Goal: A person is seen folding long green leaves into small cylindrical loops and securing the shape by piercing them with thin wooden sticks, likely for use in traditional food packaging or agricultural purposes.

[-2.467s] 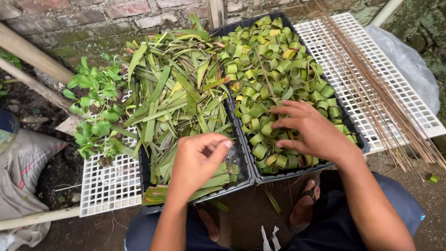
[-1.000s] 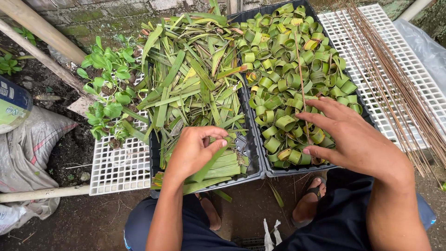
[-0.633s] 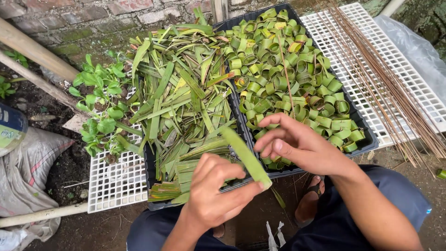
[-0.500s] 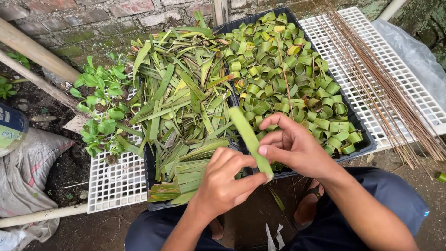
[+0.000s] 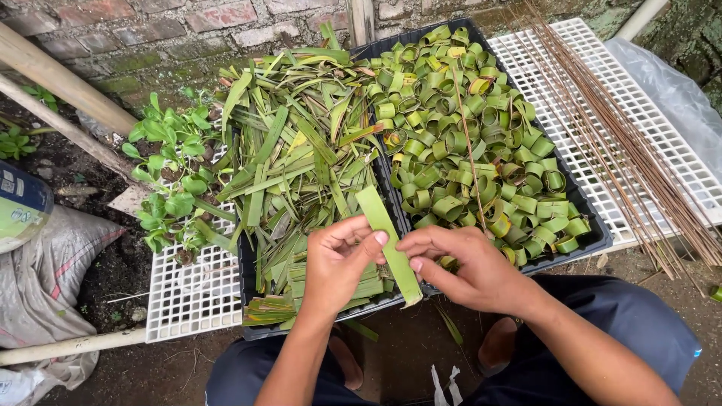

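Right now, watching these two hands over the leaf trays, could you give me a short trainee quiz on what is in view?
1. True or false: both hands hold one flat leaf strip.
2. Which tray holds the rolled leaf rings: A, the one by the left hand, or B, the one by the right hand?
3. What lies on the white grid at the right?

Key: 1 true. 2 B. 3 A bundle of thin brown sticks.

both hands pinch one flat green leaf strip (image 5: 389, 242): the left hand (image 5: 338, 263) and right hand (image 5: 470, 267) grip it mid-length. behind lie a black tray of cut leaves (image 5: 301, 162) and a tray of rolled leaf rings (image 5: 481, 135), with thin brown sticks (image 5: 624, 128) on a white grid.
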